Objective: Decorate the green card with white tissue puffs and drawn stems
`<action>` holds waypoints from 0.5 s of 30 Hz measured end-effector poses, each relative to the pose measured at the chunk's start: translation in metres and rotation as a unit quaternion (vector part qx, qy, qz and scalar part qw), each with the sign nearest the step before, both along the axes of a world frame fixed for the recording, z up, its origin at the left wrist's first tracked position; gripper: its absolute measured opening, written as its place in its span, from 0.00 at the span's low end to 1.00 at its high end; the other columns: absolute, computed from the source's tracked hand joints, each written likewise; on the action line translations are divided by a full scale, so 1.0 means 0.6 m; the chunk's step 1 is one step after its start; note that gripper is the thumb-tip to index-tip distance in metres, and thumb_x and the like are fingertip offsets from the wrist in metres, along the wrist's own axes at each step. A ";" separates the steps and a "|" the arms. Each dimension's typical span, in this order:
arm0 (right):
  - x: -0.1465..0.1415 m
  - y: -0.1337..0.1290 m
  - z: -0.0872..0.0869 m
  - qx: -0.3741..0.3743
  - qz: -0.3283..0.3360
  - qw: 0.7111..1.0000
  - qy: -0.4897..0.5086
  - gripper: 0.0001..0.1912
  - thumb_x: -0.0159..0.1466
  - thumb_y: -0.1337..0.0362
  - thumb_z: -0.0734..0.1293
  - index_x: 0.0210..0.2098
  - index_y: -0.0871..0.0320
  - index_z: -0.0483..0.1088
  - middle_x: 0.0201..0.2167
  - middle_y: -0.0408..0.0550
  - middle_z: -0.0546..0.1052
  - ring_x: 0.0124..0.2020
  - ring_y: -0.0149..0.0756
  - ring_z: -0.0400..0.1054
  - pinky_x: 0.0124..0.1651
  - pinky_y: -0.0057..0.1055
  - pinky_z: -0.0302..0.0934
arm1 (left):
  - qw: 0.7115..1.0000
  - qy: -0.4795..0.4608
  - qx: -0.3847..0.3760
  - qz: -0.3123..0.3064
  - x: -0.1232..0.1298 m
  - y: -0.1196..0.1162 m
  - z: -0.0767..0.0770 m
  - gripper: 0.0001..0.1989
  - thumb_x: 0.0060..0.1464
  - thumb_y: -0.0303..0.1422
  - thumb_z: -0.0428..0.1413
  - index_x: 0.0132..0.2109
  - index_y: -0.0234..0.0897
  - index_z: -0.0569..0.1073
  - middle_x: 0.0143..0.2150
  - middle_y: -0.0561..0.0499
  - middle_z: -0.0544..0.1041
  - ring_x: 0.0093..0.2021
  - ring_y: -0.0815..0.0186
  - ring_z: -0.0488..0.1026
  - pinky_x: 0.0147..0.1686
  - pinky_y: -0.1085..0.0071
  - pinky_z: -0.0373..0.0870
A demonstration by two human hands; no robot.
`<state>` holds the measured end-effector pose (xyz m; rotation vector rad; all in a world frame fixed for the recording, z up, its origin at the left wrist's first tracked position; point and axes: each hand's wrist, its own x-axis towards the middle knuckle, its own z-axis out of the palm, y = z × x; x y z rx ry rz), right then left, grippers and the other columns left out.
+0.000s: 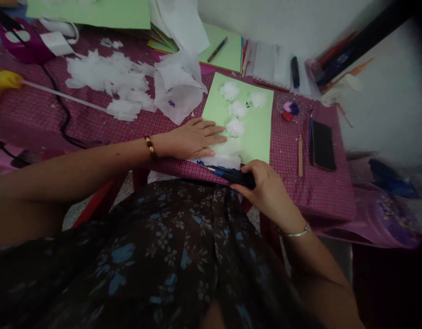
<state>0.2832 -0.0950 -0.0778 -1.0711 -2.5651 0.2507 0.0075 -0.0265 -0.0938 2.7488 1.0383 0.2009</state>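
My left hand (200, 138) lies flat with its fingers stretched out, over the lower left part of a light green sheet (257, 141) and a white tissue piece (227, 148). White paper flowers (235, 127) are grouped on the sheet, beside small dark marks. At the table's front edge, my right hand (264, 189) is closed round a black tool with blue parts (236, 176). Its narrow end points left, beside the tissue's lower edge; its exact kind is unclear.
To the left are a heap of white paper pieces (108, 75), crumpled tissue (179, 87) and a yellow glue gun (5, 82) with a black cord (61, 105). A phone (323, 145), a wooden stick (300, 157) and a marker (295, 72) lie right.
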 end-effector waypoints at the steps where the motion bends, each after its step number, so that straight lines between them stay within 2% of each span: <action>1: 0.001 -0.003 -0.002 0.004 0.000 1.000 0.000 0.16 0.61 0.63 0.72 0.43 0.56 0.63 0.37 0.51 0.72 0.40 0.46 0.69 0.42 0.41 0.65 | 1.000 0.002 0.000 -0.001 0.000 0.000 0.000 0.28 0.65 0.46 0.43 0.68 0.43 0.59 0.72 0.43 0.57 0.70 0.48 0.52 0.67 0.49 0.44; 3: 0.003 -0.009 -0.005 0.006 -0.001 1.000 0.003 0.16 0.61 0.63 0.72 0.43 0.56 0.63 0.38 0.51 0.73 0.40 0.46 0.69 0.42 0.42 0.66 | 1.000 0.007 -0.003 0.001 0.000 0.000 0.000 0.29 0.65 0.46 0.42 0.68 0.42 0.59 0.72 0.42 0.56 0.70 0.48 0.52 0.67 0.49 0.44; 7: 0.005 -0.014 -0.010 -0.003 -0.014 1.000 0.011 0.16 0.61 0.62 0.72 0.43 0.56 0.63 0.38 0.52 0.73 0.41 0.47 0.69 0.43 0.43 0.66 | 1.000 0.003 -0.007 0.009 0.000 -0.002 0.001 0.28 0.65 0.46 0.42 0.68 0.47 0.58 0.73 0.47 0.57 0.71 0.51 0.51 0.68 0.50 0.43; 15: -0.001 0.004 -0.001 -0.010 -0.022 1.000 0.008 0.17 0.60 0.61 0.73 0.42 0.55 0.62 0.37 0.50 0.72 0.40 0.45 0.69 0.43 0.41 0.66 | 1.000 -0.025 -0.010 -0.004 -0.006 -0.001 0.002 0.28 0.66 0.46 0.40 0.68 0.44 0.58 0.71 0.45 0.59 0.69 0.53 0.53 0.67 0.52 0.44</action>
